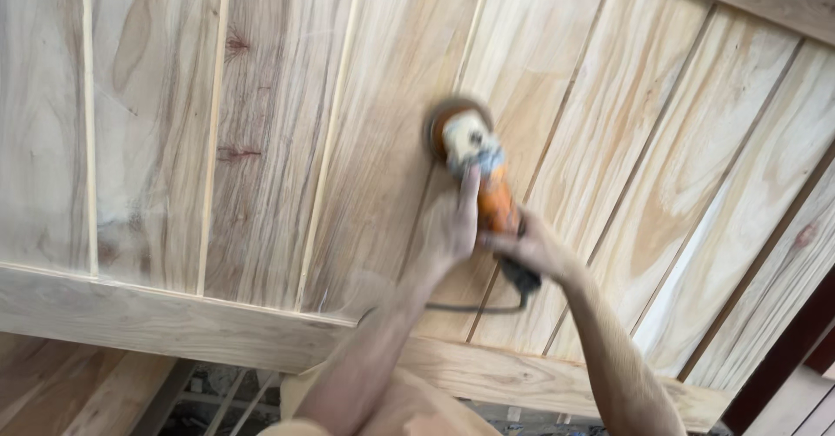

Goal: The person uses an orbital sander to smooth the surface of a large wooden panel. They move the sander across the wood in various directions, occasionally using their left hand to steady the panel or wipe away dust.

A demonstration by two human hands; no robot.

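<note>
I see an orange angle grinder [484,184] at the middle of the frame, its round sanding disc [452,123] pressed flat on a large panel of pale wooden planks [287,140] that fills nearly the whole view. The tool's long axis runs from the disc at upper centre down and to the right, toward its dark tail and black cord [474,307], which loops back across the wood toward the lower centre.

My left hand [448,227] lies along the left side of the body, fingers stretched up toward the head of the tool and curled partly round it. My right hand [531,249] closes on the rear of the body, just beside the left and a little lower. Both hold the grinder; the left is nearer the disc.

A thicker cross rail [174,318] runs along the panel's lower edge. No container shows anywhere; below the rail, at the bottom left, I make out only dim ground and slats.
</note>
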